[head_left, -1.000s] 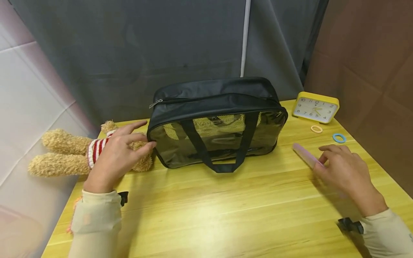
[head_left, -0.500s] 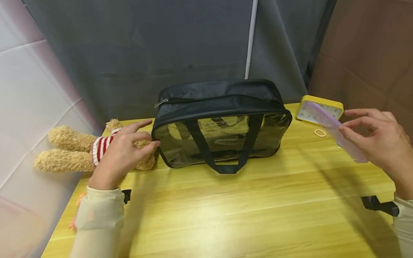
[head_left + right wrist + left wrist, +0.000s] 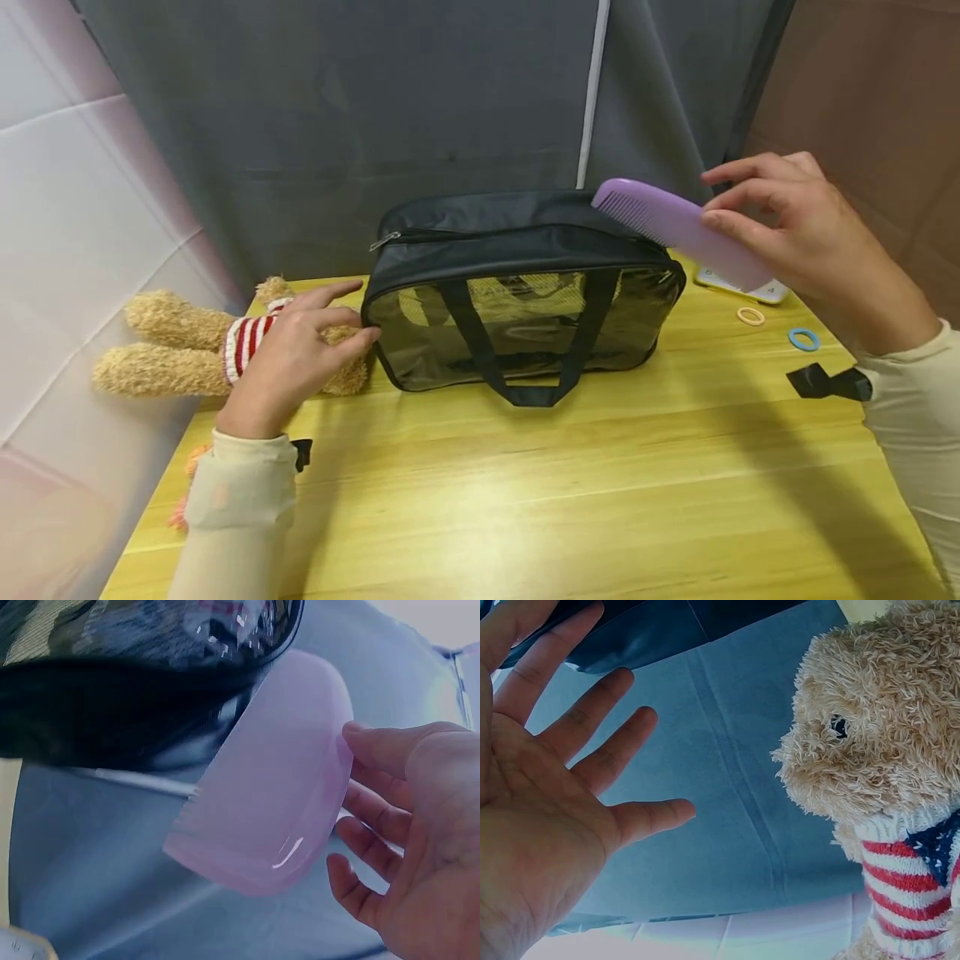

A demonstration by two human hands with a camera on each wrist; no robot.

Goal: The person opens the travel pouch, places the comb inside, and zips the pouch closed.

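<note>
We hold the purple comb (image 3: 678,229) pinched in our right hand (image 3: 806,237) above the black bag (image 3: 517,292), seemingly zipped, so opening comes next, while our left hand (image 3: 292,358), fingers relaxed, steadies its end.

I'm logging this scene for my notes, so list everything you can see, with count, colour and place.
bag: one, black with clear front panel, zipped, table centre.
comb: one, purple, held in the air above the bag's right end.
teddy bear: one, tan with red-and-white striped sweater, lying at the table's left edge.
clock: one, mostly hidden behind the comb, far right.
hair ties: two, one yellow, one blue, right of the bag.
table: one, yellow wood.
curtain: grey, behind.
left hand: resting on the bear, fingers straight.
right hand: pinching the comb.
</note>
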